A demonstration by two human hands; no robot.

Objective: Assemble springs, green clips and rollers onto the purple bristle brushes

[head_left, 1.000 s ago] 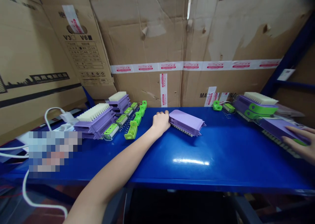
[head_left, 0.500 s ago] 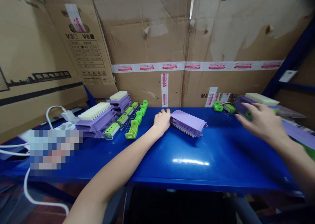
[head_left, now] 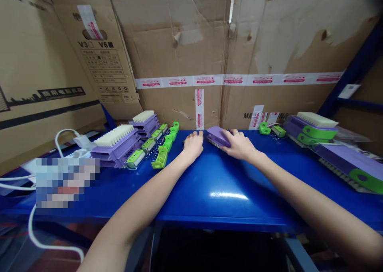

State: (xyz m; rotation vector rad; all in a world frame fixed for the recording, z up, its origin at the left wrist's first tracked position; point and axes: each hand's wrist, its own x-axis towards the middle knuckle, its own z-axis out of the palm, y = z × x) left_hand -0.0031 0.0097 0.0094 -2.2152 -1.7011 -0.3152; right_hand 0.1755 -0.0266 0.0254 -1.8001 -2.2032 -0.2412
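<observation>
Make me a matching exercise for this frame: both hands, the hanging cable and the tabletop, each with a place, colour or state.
1. right hand
2. left hand
3. hanging cable
4. tabletop

A. white
B. between the left row of green brackets and the middle purple brush
C. blue
D. holding the middle purple brush

Pairs: 1-D, 2-B, 3-A, 4-C

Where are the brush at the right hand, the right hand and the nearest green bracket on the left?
Brush (head_left: 216, 132): head view, flat purple top.
Right hand (head_left: 241, 145): head view, back of hand.
Green bracket (head_left: 160, 158): head view, its middle.
</observation>
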